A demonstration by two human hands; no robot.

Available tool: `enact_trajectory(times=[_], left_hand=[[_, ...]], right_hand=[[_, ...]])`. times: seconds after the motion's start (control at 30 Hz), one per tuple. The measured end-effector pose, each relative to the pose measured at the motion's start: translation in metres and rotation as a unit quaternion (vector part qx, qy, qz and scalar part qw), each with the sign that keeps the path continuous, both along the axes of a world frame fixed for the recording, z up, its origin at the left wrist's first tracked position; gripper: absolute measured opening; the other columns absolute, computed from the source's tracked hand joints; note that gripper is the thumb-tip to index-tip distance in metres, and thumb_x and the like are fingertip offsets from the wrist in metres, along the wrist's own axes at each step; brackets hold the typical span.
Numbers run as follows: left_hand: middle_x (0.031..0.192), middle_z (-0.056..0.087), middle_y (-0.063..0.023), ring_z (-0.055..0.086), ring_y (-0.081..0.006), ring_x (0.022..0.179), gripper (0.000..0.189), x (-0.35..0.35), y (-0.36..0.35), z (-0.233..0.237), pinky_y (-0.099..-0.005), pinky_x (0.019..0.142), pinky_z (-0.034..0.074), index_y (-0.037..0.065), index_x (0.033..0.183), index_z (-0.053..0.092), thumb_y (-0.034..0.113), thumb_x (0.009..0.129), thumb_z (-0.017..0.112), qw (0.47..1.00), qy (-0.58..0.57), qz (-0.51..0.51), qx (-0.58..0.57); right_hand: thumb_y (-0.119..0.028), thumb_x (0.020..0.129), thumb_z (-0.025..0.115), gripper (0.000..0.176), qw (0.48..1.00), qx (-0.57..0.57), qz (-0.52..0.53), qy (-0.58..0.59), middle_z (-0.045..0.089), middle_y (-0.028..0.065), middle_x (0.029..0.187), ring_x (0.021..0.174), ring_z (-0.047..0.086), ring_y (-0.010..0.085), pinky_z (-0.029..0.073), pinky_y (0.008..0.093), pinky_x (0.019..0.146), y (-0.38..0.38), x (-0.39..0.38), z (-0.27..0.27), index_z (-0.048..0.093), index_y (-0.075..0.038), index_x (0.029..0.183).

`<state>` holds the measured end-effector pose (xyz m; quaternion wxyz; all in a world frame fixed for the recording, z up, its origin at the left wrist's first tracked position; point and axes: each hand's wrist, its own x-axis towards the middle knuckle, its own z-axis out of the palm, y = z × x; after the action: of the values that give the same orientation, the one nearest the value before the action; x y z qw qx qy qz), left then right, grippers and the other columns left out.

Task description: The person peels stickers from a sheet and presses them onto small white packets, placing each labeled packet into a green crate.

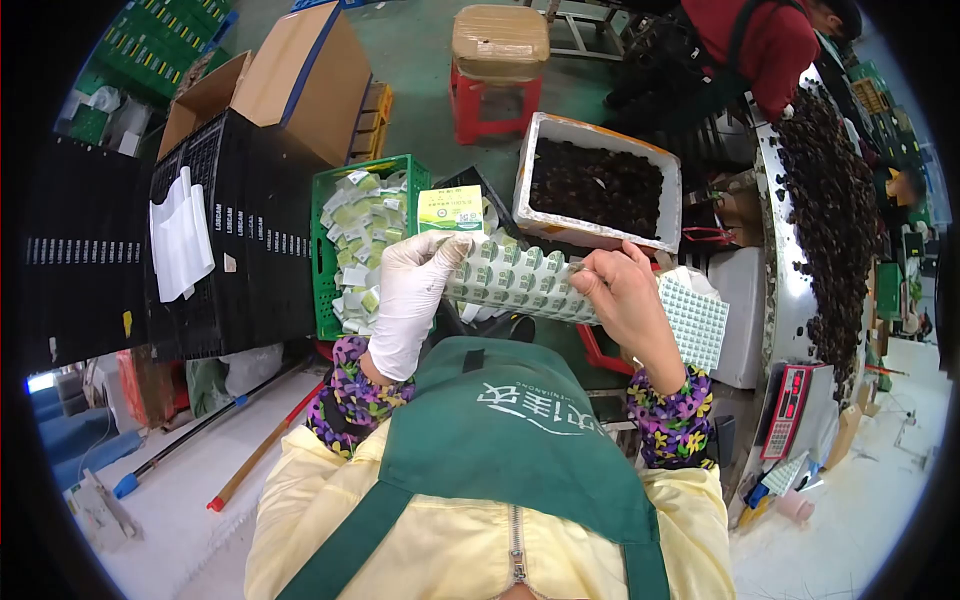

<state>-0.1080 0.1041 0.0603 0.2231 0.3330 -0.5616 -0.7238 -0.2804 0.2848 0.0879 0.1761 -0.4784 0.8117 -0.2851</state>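
A sheet of small green-and-white stickers (515, 280) is stretched between my two hands in front of the apron, its upper edge curling. My left hand (408, 295), in a white glove, pinches the sheet's left end between thumb and fingers. Bare-fingered, my right hand (632, 300) grips the right end with its thumb and fingers closed. Just beyond the left fingertips shows a yellow-and-green printed packet (450, 207); its lower part is hidden by the hand and sheet. Another sheet of small green stickers (693, 322) lies to the right of my right wrist.
On the left stands a green crate (325, 262) full of small labelled bags (365, 225). A white foam box (527, 180) holds dark contents. Further right, a person (755, 50) leans over a metal table (785, 270) with a dark heap. A red scale (790, 410) sits at its near end.
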Motion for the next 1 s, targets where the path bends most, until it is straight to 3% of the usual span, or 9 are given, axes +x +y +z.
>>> enact_trajectory(times=[0.23, 0.5, 0.57, 0.63, 0.67, 0.7, 0.77, 0.87, 1.0], left_hand=[[0.086, 0.07, -0.0032, 0.059, -0.0059, 0.075, 0.017, -0.003, 0.004, 0.01, -0.0218, 0.069, 0.048, 0.0, 0.098, 0.071, 0.013, 0.088, 0.068, 0.999, 0.032, -0.012, -0.027], [0.085, 0.07, -0.0071, 0.064, -0.0109, 0.074, 0.021, -0.004, 0.007, 0.012, -0.0256, 0.068, 0.053, -0.002, 0.096, 0.07, 0.016, 0.088, 0.068, 1.0, 0.021, 0.005, 0.02], [0.085, 0.07, -0.0074, 0.065, -0.0111, 0.074, 0.021, -0.003, 0.003, 0.008, -0.0258, 0.068, 0.053, -0.002, 0.096, 0.07, 0.016, 0.087, 0.068, 0.999, 0.01, 0.016, 0.05], [0.086, 0.071, -0.0076, 0.065, -0.0114, 0.075, 0.02, -0.001, 0.002, 0.001, -0.026, 0.069, 0.053, -0.002, 0.097, 0.07, 0.016, 0.088, 0.068, 0.999, 0.019, -0.02, -0.025], [0.086, 0.071, -0.0082, 0.065, -0.012, 0.077, 0.016, -0.001, 0.005, 0.003, -0.0258, 0.072, 0.053, -0.001, 0.096, 0.07, 0.012, 0.087, 0.068, 0.996, 0.062, -0.052, -0.042], [0.086, 0.071, -0.0082, 0.065, -0.012, 0.077, 0.016, -0.001, 0.008, 0.005, -0.0258, 0.072, 0.053, -0.001, 0.096, 0.07, 0.012, 0.087, 0.068, 0.996, 0.06, -0.055, -0.041], [0.092, 0.071, -0.0076, 0.064, -0.0104, 0.082, 0.012, -0.003, 0.013, 0.011, -0.0251, 0.075, 0.051, 0.0, 0.095, 0.072, 0.006, 0.087, 0.066, 0.985, 0.07, -0.133, -0.09], [0.093, 0.072, -0.008, 0.065, -0.0106, 0.085, 0.012, -0.002, 0.017, 0.016, -0.026, 0.078, 0.052, 0.001, 0.095, 0.072, 0.006, 0.085, 0.068, 0.968, 0.063, -0.227, -0.089], [0.088, 0.072, -0.0073, 0.066, -0.0106, 0.082, 0.014, 0.004, 0.03, 0.008, -0.0266, 0.077, 0.052, 0.001, 0.096, 0.072, 0.007, 0.085, 0.068, 0.947, 0.04, -0.305, -0.089]], right_hand=[[-0.012, 0.073, 0.071, 0.024, 0.965, -0.184, 0.043, 0.183, 0.06, 0.0015, 0.09, 0.084, 0.058, 0.0236, 0.041, 0.0439, 0.093, -0.022, 0.007, 0.017, 0.063, -0.011, 0.095], [-0.004, 0.07, 0.064, 0.018, 0.915, -0.259, 0.116, 0.287, 0.055, 0.0018, 0.08, 0.072, 0.057, 0.018, 0.042, 0.0404, 0.089, -0.024, 0.012, -0.003, 0.061, -0.01, 0.086], [-0.003, 0.074, 0.064, 0.011, 0.904, -0.286, 0.132, 0.287, 0.055, 0.0017, 0.078, 0.069, 0.054, 0.0135, 0.045, 0.0327, 0.079, -0.024, 0.009, -0.005, 0.059, -0.008, 0.082], [-0.003, 0.084, 0.061, 0.006, 0.955, -0.27, -0.046, -0.116, 0.056, -0.0007, 0.08, 0.069, 0.051, 0.0063, 0.043, 0.0232, 0.07, -0.022, 0.012, 0.007, 0.056, -0.005, 0.082], [-0.008, 0.091, 0.058, 0.008, 0.893, -0.27, -0.094, -0.347, 0.056, -0.0027, 0.081, 0.072, 0.048, 0.002, 0.04, 0.0171, 0.065, -0.025, 0.013, 0.023, 0.055, -0.003, 0.085], [-0.009, 0.091, 0.059, 0.008, 0.868, -0.262, -0.069, -0.417, 0.056, -0.003, 0.081, 0.071, 0.048, 0.0016, 0.041, 0.0182, 0.066, -0.031, 0.007, 0.028, 0.055, -0.003, 0.088], [-0.01, 0.089, 0.061, 0.009, 0.853, -0.21, -0.036, -0.476, 0.056, -0.0025, 0.08, 0.073, 0.049, 0.0031, 0.042, 0.0194, 0.067, -0.044, 0.01, 0.034, 0.057, -0.001, 0.088], [-0.011, 0.091, 0.061, 0.009, 0.91, -0.194, 0.044, -0.364, 0.055, -0.0042, 0.083, 0.074, 0.048, 0.0012, 0.041, 0.0177, 0.066, -0.068, 0.02, 0.036, 0.056, -0.003, 0.09], [-0.015, 0.092, 0.061, 0.012, 0.853, -0.271, -0.072, -0.441, 0.054, -0.0062, 0.078, 0.065, 0.045, -0.001, 0.036, 0.015, 0.057, -0.091, -0.014, 0.046, 0.057, -0.004, 0.092]])
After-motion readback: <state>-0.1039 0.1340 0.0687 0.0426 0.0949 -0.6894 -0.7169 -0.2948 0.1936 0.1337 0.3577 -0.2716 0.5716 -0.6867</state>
